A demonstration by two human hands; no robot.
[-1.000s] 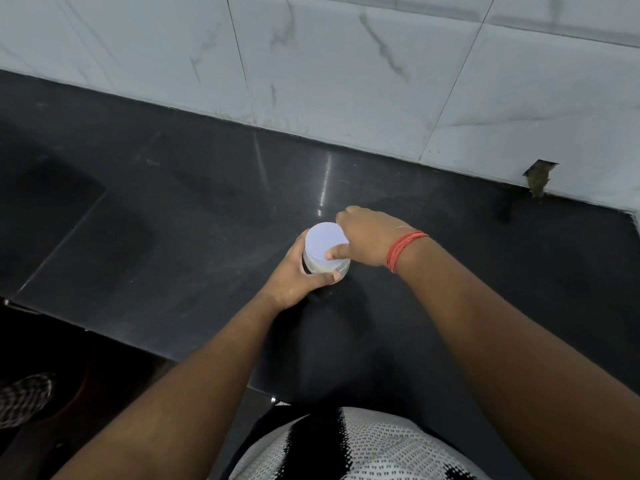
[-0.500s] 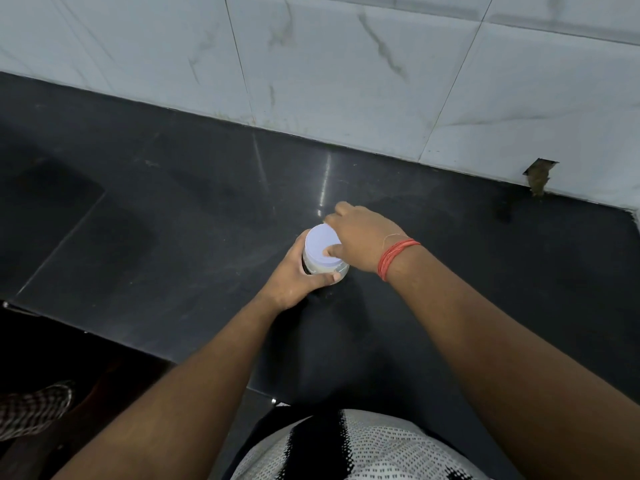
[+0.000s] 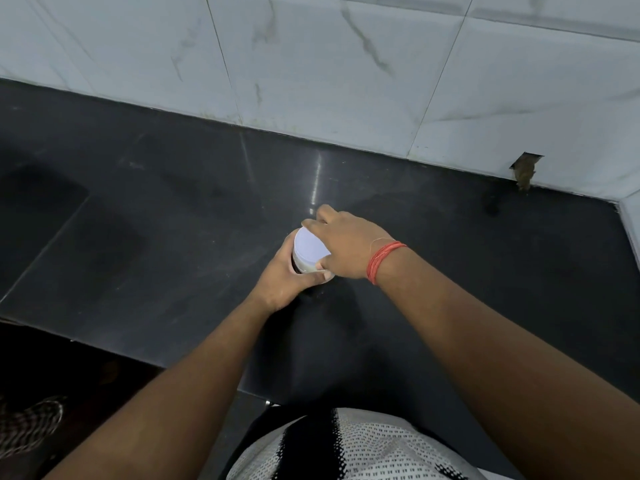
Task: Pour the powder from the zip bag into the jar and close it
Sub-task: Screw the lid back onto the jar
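On the dark surface: you are standing the jar (image 3: 313, 266) upright on the black surface (image 3: 166, 244), out in the open part of it and well clear of the tiled wall (image 3: 311, 81).
Jar: you are showing only a sliver of its side; something pale is lying inside at the lower edge, which I am judging to be the powder, though most of the glass is hidden.
Lid: you are keeping the white lid (image 3: 311, 248) on top of the jar mouth, flat and level as far as the view shows.
Left hand: you are wrapping your left hand (image 3: 289, 277) around the jar body, fingers curled and closed on it, thumb lying across the near side.
Right hand: you are cupping your right hand (image 3: 349, 245) over the far and right edge of the lid, its fingers (image 3: 320, 218) bent down around the rim and gripping it; the red thread band (image 3: 382, 259) is sitting at that wrist.
Zip bag: you are not showing it anywhere in view.
Done, by my reading: you are past the pouring, since the lid is already on.
Left, by my reading: you are likely tightening the lid; I cannot tell whether it is fully seated, so the turning to a firm stop and the letting go are what is remaining.
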